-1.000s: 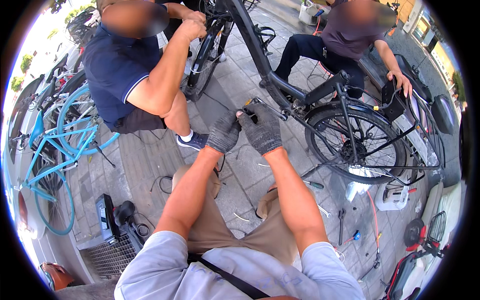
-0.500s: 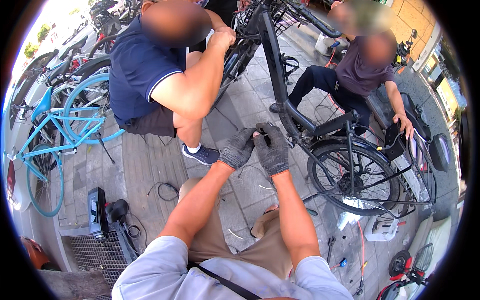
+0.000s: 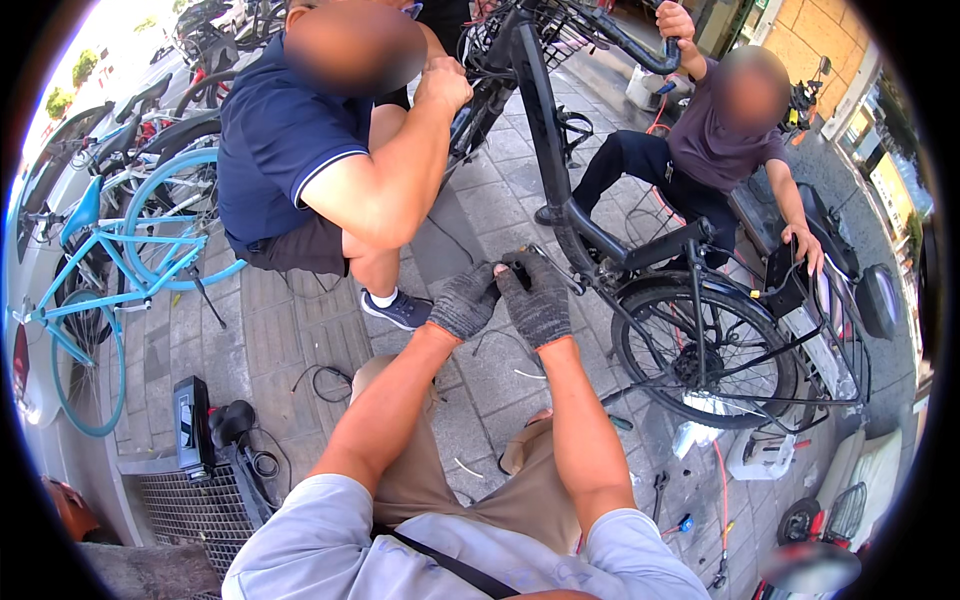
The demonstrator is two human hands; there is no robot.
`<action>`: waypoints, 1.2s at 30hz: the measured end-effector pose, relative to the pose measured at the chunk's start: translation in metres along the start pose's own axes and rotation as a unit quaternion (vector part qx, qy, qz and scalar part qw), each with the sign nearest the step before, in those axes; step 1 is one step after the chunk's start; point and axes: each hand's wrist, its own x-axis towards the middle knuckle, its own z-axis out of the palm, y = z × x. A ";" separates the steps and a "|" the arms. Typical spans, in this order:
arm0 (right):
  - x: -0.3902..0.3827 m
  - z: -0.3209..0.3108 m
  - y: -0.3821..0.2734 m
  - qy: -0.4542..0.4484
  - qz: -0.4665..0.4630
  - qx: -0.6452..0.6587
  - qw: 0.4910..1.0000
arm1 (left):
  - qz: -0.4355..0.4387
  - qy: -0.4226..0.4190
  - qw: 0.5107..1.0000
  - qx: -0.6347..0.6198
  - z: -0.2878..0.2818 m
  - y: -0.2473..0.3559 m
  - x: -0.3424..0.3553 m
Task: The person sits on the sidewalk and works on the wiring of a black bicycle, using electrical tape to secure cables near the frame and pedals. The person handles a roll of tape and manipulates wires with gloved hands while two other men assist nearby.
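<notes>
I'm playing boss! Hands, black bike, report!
Left hand, right hand close together, grip hidden. Black bike ahead, right. Wrench on ground, out of the way.

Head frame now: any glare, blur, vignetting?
Head view: upper-left background largely burnt out; corners black; smooth blur over the heads of the navy-shirted person and purple-shirted person; grey-gloved left hand and right hand fairly sharp.

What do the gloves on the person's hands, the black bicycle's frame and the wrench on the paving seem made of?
Gloves: knitted yarn, matte, from the speckled grey texture; fibre unclear.
Black bicycle's frame: probably painted metal, as the thick, smooth tubes show soft highlights; which metal stays open.
Wrench: likely steel, from its dull dark-grey look, though it appears small.
</notes>
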 end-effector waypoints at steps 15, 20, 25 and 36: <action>-0.007 -0.004 0.002 0.005 0.020 -0.009 1.000 | 0.001 -0.017 1.000 0.021 0.006 0.002 -0.002; -0.007 -0.007 0.002 0.011 0.000 -0.039 0.999 | -0.019 -0.019 0.999 0.026 0.006 0.005 0.000; -0.007 -0.002 0.002 0.030 -0.016 -0.021 0.999 | -0.019 -0.022 0.999 0.025 0.009 -0.003 -0.002; -0.008 -0.006 -0.003 0.016 0.001 -0.027 0.999 | -0.016 -0.017 0.999 0.023 0.007 0.000 -0.001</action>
